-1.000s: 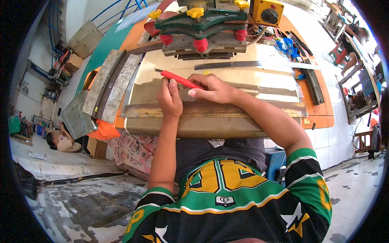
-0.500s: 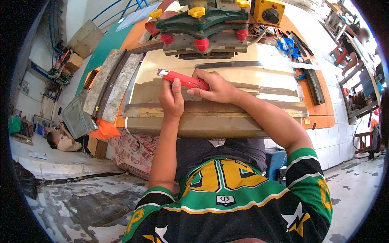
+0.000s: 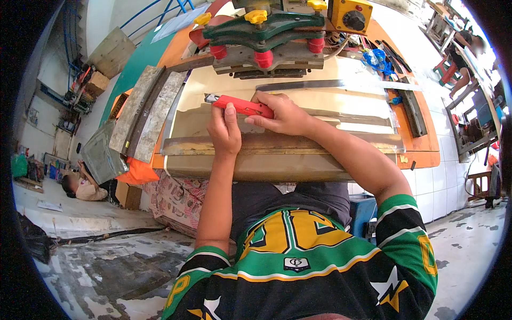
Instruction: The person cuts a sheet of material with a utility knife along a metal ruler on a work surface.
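A red box cutter (image 3: pixel 246 107) is held in front of me, its metal tip pointing to the left. My right hand (image 3: pixel 286 116) is closed round the handle's right end. Near the tip, my left hand (image 3: pixel 225 129) grips the cutter from below, with the thumb pressed on the red body. Both hands are above a tan sheet (image 3: pixel 202 114) on the work table. Just below them, a long brown bar (image 3: pixel 277 144) lies across the sheet.
Ahead stands a green clamp press (image 3: pixel 264 29) with red feet and yellow knobs, beside a yellow control box (image 3: pixel 349 17). A steel ruler (image 3: pixel 304 84) lies behind my hands. Metal bars (image 3: pixel 140 109) are on the left. Two people sit farther off, left and right.
The cutter's metal tip has moved slightly left, and the cutter's angle looks a little different. Both hands keep their hold, and the view has shifted slightly.
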A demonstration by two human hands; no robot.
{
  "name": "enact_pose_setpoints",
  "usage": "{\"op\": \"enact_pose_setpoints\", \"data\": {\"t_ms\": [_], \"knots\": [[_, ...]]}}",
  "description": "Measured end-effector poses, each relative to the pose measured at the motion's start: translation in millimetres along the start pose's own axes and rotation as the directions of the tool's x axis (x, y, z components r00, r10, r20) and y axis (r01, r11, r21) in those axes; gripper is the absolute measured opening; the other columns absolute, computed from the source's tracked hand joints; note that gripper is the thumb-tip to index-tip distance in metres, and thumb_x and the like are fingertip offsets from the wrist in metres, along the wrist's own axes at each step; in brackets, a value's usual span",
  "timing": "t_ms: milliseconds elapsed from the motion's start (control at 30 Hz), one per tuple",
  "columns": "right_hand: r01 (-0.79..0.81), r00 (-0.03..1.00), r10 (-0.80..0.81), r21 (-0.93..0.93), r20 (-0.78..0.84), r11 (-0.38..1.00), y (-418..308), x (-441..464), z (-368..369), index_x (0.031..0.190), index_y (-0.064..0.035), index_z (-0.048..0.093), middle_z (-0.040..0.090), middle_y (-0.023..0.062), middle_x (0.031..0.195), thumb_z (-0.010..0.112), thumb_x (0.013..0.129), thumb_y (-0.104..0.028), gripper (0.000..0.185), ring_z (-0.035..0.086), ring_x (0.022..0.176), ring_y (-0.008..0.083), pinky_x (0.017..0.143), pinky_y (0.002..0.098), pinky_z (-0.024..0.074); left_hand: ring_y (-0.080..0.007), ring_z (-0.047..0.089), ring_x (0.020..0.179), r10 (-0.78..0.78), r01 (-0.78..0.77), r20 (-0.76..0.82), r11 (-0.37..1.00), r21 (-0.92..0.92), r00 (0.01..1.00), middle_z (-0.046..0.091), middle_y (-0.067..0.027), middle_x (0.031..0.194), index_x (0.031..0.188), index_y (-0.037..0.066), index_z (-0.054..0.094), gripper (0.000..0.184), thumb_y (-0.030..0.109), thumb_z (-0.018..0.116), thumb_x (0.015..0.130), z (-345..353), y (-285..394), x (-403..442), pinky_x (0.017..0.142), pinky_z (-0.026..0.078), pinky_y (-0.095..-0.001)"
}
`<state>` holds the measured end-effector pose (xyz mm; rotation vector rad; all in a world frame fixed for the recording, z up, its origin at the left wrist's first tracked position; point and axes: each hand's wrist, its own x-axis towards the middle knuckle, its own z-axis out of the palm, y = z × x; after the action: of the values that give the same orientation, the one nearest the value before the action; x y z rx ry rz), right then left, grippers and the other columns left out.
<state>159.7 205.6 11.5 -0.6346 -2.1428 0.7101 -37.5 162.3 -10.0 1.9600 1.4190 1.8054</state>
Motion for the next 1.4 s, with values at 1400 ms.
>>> {"op": "enact_pose_setpoints", "data": {"t_ms": [1400], "knots": [[-0.143,0.981,0.138,-0.026,-0.136,0.989,14.0,5.9,-2.4,0.119,-0.0015,0.058,0.071,0.0144,0.082,0.059,0.108,-0.022,0.023,0.072,0.078,0.0308,0.071,0.0416,0.0529,-0.0216,0.061,0.067,-0.041,0.037,0.142,0.999,0.032,0.989,0.062,-0.0081,0.076,0.113,0.003,0.063,0.031,0.032,0.055,0.11,0.2,-1.4,3.3,0.066,0.049,-0.0358]]}}
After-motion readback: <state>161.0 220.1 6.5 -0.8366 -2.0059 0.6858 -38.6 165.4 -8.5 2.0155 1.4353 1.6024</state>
